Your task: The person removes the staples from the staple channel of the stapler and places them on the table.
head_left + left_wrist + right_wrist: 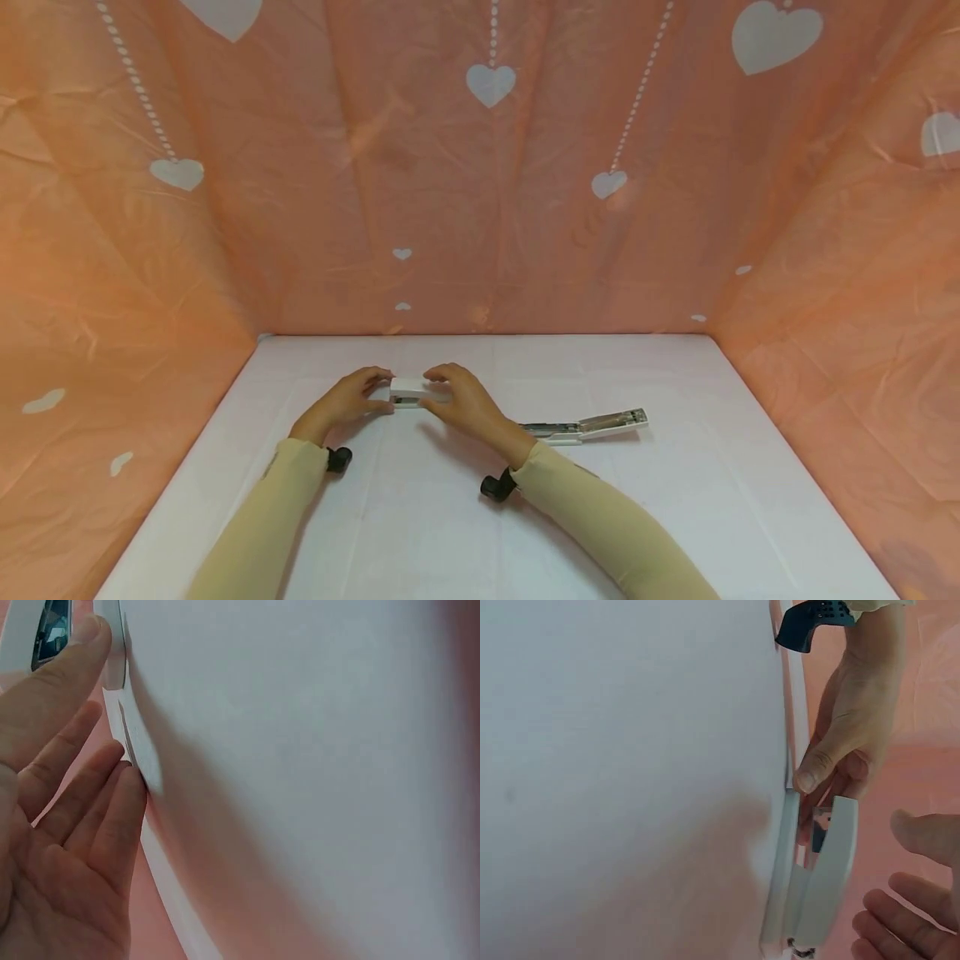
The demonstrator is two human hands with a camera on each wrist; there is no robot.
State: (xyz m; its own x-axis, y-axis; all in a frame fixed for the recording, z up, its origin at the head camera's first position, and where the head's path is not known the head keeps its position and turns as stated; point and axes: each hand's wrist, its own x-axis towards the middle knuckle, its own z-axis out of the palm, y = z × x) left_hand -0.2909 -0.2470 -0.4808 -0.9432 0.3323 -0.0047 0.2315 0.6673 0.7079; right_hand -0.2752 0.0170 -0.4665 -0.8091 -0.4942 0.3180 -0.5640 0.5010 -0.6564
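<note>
A white stapler (408, 388) lies near the far part of the table, its top arm raised a little from its base (778, 877). My left hand (347, 403) is at its left end. In the left wrist view the left thumb (56, 679) overlaps the stapler's end, while the other fingers extend loosely beside the tabletop. At the opposite side, my right hand (468, 406) has thumb and fingers spread. The right wrist view shows that right hand (922, 900) apart from the stapler's top arm (831, 874), with nothing in its grasp.
Beyond my right wrist lies a second stapler (615, 422), folded open with its metal inside showing. The white table (450, 517) meets orange cloth walls (480, 208) printed with hearts. Black wrist cameras (495, 487) hang at both sleeves.
</note>
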